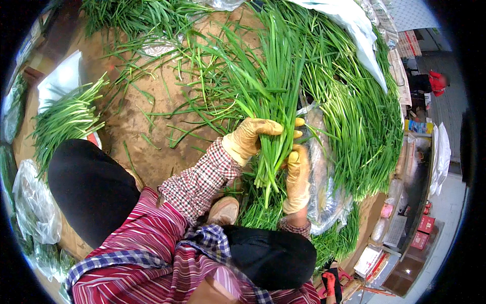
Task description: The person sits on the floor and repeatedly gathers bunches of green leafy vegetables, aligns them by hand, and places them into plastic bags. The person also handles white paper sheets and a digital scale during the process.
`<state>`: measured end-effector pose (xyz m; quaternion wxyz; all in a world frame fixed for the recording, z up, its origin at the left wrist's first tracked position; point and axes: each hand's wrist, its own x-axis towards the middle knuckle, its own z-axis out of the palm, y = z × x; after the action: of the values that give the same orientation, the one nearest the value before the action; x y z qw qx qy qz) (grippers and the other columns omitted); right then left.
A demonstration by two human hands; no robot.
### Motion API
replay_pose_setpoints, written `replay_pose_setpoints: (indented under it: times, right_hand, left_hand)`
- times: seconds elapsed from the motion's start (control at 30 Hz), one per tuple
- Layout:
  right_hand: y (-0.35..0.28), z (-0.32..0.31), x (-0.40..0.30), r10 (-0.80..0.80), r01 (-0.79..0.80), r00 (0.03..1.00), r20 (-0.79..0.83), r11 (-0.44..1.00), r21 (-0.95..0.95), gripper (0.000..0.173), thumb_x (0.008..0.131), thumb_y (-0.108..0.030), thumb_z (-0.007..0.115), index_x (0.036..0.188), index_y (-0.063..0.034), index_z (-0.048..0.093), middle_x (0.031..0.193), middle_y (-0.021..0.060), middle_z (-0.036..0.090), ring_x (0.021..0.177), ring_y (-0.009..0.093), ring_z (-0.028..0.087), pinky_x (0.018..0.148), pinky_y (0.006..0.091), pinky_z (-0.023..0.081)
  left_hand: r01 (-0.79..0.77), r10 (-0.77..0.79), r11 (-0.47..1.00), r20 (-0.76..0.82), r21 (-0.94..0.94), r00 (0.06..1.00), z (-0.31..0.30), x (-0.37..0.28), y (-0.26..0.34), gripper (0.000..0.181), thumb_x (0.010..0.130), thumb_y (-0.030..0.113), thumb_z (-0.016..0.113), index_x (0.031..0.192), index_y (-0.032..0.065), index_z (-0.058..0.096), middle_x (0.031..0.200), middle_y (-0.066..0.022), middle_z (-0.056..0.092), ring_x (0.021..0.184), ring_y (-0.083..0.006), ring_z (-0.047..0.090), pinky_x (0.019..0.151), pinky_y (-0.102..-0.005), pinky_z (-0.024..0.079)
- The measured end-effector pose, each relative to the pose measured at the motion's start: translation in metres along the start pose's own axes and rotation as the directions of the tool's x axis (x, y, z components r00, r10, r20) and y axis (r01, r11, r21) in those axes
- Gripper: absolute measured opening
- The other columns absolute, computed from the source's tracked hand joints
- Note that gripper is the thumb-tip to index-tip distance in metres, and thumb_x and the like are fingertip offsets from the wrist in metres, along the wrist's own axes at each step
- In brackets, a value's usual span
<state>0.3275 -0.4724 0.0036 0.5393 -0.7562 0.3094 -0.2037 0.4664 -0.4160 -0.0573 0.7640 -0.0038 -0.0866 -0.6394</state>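
A bunch of garlic chives (281,72) stretches away from me, its pale cut ends towards my body. Wrapped around its lower part is my left hand (246,138), in a yellow rubber glove, with the thumb across the front and fingertips showing past the right side. Close below them, my right hand (298,178), also gloved, has its fingers curled against the right side of the stems. Some of its fingers are hidden by the bunch. Loose chive leaves (205,114) lie scattered on the brown floor (133,102) to the left.
A large heap of garlic chives (353,125) lies on the right, partly under a white sheet (353,26). Beside it is a clear plastic bag (322,190). Another chive bundle (68,117) rests at left near my knee. One person (436,83) is farther off, upper right.
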Motion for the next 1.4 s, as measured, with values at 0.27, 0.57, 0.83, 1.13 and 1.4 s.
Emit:
replay_pose_setpoints:
  times: [0.27,0.57,0.83,1.13,1.4]
  right_hand:
    - [-0.021,0.009,0.013,-0.096,0.060,0.991,-0.097,0.946,-0.318,0.022,0.087,-0.023,0.063,0.089,-0.0014,0.060,0.085,0.0035,0.060,0.069,0.013,0.054,0.061,0.0315,0.045]
    - [-0.056,-0.002,0.020,-0.645,0.455,0.763,-0.034,0.575,-0.680,0.033,0.079,-0.019,0.071,0.105,-0.0032,0.060,0.090,0.0104,0.058,0.080,0.024,0.056,0.074,0.0350,0.046]
    - [-0.062,0.007,0.070,-0.298,0.247,0.954,-0.042,0.856,-0.453,0.022,0.079,-0.010,0.070,0.097,-0.0002,0.062,0.090,0.0098,0.057,0.072,0.018,0.055,0.066,0.0302,0.047]
    - [-0.076,0.013,0.050,-0.358,0.385,0.881,-0.311,0.923,0.028,0.008,0.085,-0.002,0.060,0.093,0.0005,0.062,0.093,0.0095,0.064,0.079,0.014,0.060,0.074,0.0269,0.049]
    - [-0.101,-0.134,0.051,-0.445,0.632,0.513,-0.734,0.775,-0.029,0.015,0.087,-0.014,0.059,0.096,-0.0020,0.062,0.096,0.0085,0.064,0.083,0.016,0.057,0.073,0.0267,0.044]
  left_hand:
    - [-0.115,0.139,0.976,-0.124,0.187,0.982,-0.021,-0.006,-0.002,0.052,0.079,0.018,0.059,0.125,-0.0059,0.050,0.108,-0.0161,0.064,0.093,-0.0258,0.064,0.086,-0.0370,0.050]
    - [-0.281,0.306,0.870,0.002,0.406,0.952,-0.031,-0.004,-0.010,0.040,0.079,0.018,0.068,0.113,-0.0025,0.061,0.108,-0.0120,0.065,0.092,-0.0193,0.064,0.084,-0.0306,0.051]
    - [-0.246,0.300,0.907,-0.113,0.342,0.947,0.019,0.002,-0.007,0.056,0.071,0.016,0.074,0.121,0.0017,0.052,0.112,-0.0053,0.061,0.098,-0.0150,0.059,0.088,-0.0322,0.048]
    - [-0.321,0.452,0.841,-0.238,0.436,0.860,-0.014,-0.001,-0.001,0.028,0.079,0.018,0.063,0.097,-0.0028,0.067,0.098,-0.0104,0.068,0.091,-0.0152,0.061,0.084,-0.0288,0.047]
    - [-0.329,0.458,0.873,-0.374,0.360,0.807,-0.043,-0.001,0.014,0.030,0.076,0.015,0.067,0.101,-0.0027,0.066,0.097,-0.0121,0.069,0.086,-0.0187,0.065,0.080,-0.0302,0.051]
